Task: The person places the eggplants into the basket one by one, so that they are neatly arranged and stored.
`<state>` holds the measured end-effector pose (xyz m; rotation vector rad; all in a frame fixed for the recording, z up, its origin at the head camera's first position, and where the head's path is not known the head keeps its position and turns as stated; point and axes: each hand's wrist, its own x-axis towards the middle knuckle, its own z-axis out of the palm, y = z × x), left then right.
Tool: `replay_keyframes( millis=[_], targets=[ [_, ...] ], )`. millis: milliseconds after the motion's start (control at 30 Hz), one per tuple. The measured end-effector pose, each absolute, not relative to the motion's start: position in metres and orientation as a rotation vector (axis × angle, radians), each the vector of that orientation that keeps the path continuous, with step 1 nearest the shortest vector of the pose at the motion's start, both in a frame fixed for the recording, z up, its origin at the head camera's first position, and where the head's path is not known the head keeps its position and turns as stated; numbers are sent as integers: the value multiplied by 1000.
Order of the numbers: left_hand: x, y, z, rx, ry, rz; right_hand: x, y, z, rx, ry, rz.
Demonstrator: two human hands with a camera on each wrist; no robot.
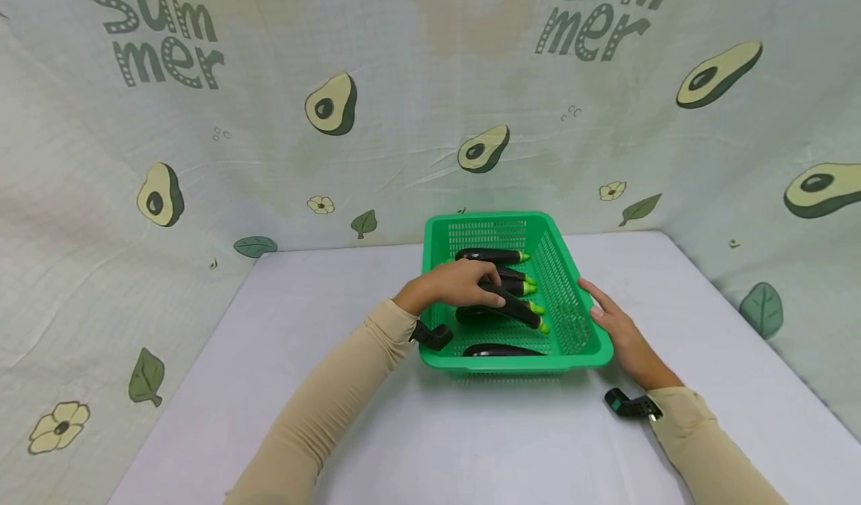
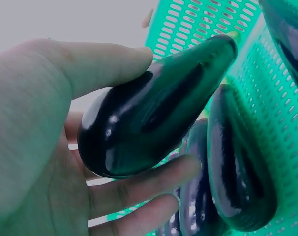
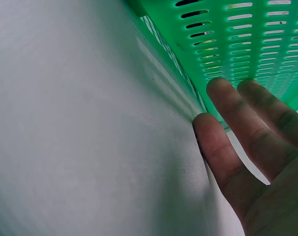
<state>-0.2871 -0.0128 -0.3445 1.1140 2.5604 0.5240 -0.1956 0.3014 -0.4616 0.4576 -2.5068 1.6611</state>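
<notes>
Inside the green plastic basket point(image 1: 514, 362), my left hand point(image 1: 464, 282) holds a dark purple eggplant point(image 1: 516, 309) between thumb and fingers. The left wrist view shows the thumb over the glossy body of the held eggplant point(image 2: 154, 115) and its green stem end pointing away. More eggplants lie below and around it, among them one at the back point(image 1: 489, 255) and one near the front wall point(image 1: 501, 350). On the basket's right, my right hand point(image 1: 625, 341) rests against the rim and outer side. Its fingers reach, nearly straight, along the slotted wall point(image 3: 237, 42).
The basket stands on a table with a white cover point(image 1: 336, 303). Behind it and at both sides hangs a cloth point(image 1: 397, 116) printed with avocados, leaves and lettering. Dark wrist straps point(image 1: 430, 335) sit on both wrists.
</notes>
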Motion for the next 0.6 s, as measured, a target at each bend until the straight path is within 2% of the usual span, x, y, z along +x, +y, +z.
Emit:
replay_keyframes(
  millis=[600],
  targets=[
    [-285,-3,-354,1127,2551,392,-193,298,-457,434,-2521,1684]
  ],
)
